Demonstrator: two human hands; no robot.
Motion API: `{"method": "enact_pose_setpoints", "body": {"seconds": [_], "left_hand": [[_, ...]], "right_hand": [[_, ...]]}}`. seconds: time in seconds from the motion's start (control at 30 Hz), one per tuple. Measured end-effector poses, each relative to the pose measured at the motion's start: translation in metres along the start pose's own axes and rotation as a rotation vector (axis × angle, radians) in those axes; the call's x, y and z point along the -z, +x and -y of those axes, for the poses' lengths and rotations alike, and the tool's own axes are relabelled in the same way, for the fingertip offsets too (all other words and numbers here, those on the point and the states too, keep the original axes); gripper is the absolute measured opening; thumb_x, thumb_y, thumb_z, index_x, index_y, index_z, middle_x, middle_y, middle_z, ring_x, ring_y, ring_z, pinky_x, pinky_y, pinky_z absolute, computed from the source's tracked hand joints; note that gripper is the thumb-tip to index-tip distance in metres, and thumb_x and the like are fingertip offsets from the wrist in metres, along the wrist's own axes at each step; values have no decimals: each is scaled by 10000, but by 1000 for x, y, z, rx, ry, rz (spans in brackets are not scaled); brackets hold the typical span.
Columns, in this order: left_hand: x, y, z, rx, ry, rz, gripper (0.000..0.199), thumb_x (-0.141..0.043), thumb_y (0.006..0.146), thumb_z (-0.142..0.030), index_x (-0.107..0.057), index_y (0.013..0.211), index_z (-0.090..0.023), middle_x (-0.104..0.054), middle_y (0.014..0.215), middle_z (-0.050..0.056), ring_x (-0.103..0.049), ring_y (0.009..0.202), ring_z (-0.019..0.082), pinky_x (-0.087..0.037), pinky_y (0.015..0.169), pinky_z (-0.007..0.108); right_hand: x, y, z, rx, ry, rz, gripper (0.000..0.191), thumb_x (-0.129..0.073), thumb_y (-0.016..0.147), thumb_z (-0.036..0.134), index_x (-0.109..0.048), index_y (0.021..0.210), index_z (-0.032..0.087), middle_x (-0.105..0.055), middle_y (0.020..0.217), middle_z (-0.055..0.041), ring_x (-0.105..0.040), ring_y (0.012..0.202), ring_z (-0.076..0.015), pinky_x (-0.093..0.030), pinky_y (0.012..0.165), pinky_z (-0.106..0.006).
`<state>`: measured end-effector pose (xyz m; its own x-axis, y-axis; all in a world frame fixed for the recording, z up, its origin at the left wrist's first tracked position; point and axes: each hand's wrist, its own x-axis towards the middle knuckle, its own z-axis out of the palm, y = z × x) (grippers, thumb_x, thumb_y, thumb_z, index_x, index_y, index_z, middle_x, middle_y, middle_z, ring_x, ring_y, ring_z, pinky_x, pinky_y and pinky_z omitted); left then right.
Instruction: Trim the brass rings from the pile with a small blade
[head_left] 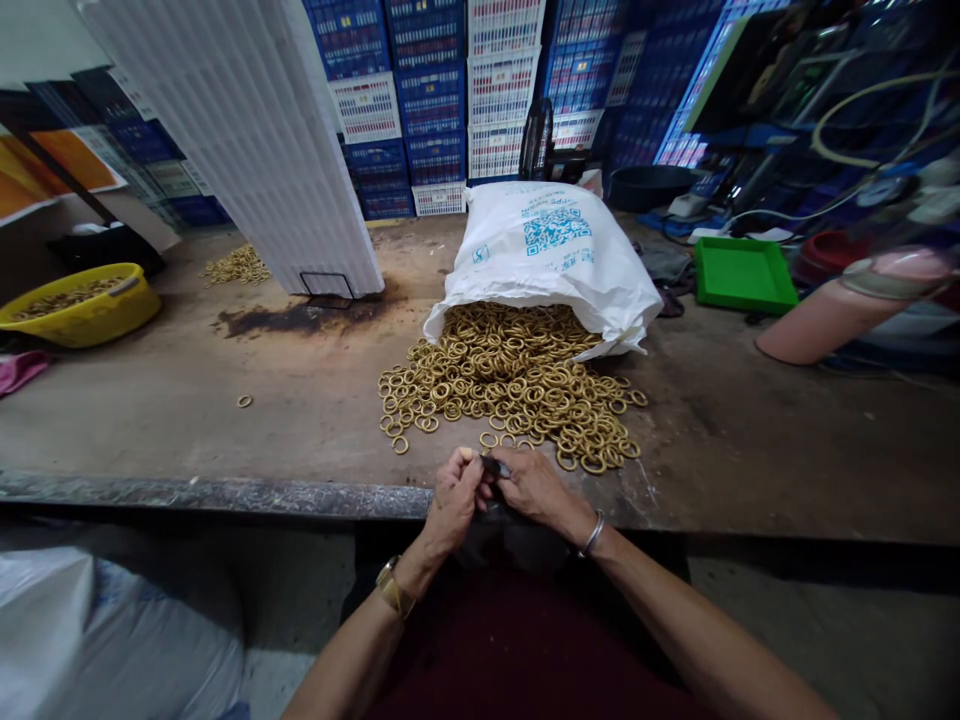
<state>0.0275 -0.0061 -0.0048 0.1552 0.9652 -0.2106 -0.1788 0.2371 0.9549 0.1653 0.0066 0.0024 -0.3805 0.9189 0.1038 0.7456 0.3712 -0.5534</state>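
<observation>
Your left hand (454,495) and right hand (534,483) pinched a dark thing (496,466) together, probably for steadiness. The sack (555,255) opened nearward, likely keeping rings (525,390) reachable.

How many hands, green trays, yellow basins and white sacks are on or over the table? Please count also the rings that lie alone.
Hands (left hand, right hand): 2
Green tray: 1
Yellow basin: 1
White sack: 1
Lone ring: 1
Total: 6
</observation>
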Motion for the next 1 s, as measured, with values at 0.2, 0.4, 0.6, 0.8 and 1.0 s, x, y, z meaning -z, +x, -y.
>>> {"method": "enact_pose_setpoints", "body": {"seconds": [0.2, 0.4, 0.6, 0.8, 1.0], "left_hand": [[1, -2, 1, -11, 40, -8, 296, -489, 766, -458, -469, 748, -163, -525, 618, -21, -454, 451, 56, -357, 403, 162], [1, -3, 0, -19, -32, -23, 307, -490, 769, -461, -461, 707, -162, -495, 585, -39, -417, 420, 43, -353, 415, 166], [0, -15, -11, -25, -177, 90, 259, -534, 763, -412, -484, 736, -160, -521, 616, -23, -464, 470, 63, -406, 474, 199], [2, -14, -18, 62, -434, 100, 270, -585, 725, -402, -463, 729, -161, -531, 598, -17, -476, 468, 78, -392, 457, 207], [4, -7, -12, 102, -460, 24, 308, -609, 697, -424, -450, 707, -160, -539, 598, -17, -456, 443, 65, -354, 421, 187]], "right_hand": [[0, 3, 0, -70, -72, 69, 168, -408, 728, 139, -571, 728, 182, -593, 640, -17, -479, 563, -112, -257, 518, -207], [2, 12, 5, -133, -134, 167, 164, -421, 727, 158, -577, 776, 167, -617, 690, -45, -504, 593, -122, -246, 520, -218], [5, 23, 0, -208, -108, 64, 189, -397, 719, 135, -579, 761, 163, -612, 699, -55, -508, 613, -131, -264, 533, -225], [-1, 23, -2, -362, 506, 39, 227, -406, 754, 296, -486, 582, 170, -450, 457, 31, -380, 412, -75, -269, 421, -192], [-9, 16, 10, -436, 915, 163, 227, -443, 731, 382, -448, 618, 186, -405, 422, 72, -297, 315, -47, -197, 321, -174]]}}
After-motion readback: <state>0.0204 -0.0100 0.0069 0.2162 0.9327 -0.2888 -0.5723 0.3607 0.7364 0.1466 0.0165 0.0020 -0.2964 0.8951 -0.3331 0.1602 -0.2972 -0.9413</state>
